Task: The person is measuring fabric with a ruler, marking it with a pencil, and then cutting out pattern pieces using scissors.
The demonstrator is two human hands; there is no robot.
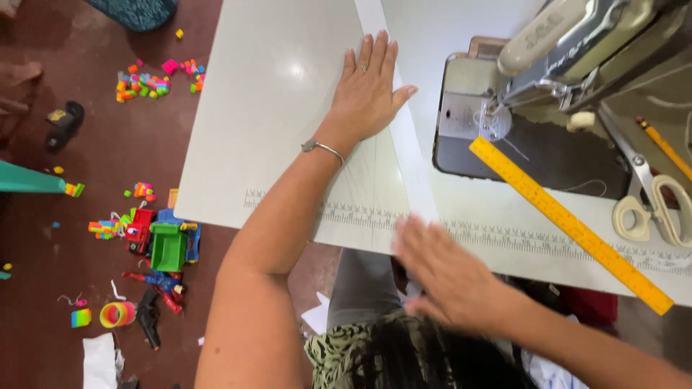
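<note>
My left hand (367, 90) lies flat, fingers spread, on the pale table top (267, 122), pressing on a long white strip of fabric or paper (404, 144) that runs from the far edge toward me. A ring and a thin bracelet are on that hand and wrist. My right hand (443, 277) is blurred at the near table edge, fingers spread over the lower end of the white strip; whether it grips the strip I cannot tell. A printed measuring scale (504, 234) runs along the table's front edge.
A sewing machine (569, 50) stands at the right. A yellow ruler (566, 220) lies slanted in front of it, beside cream-handled scissors (649, 202) and a pencil (667, 148). Toys and coloured bricks (155, 241) are scattered on the brown floor at left.
</note>
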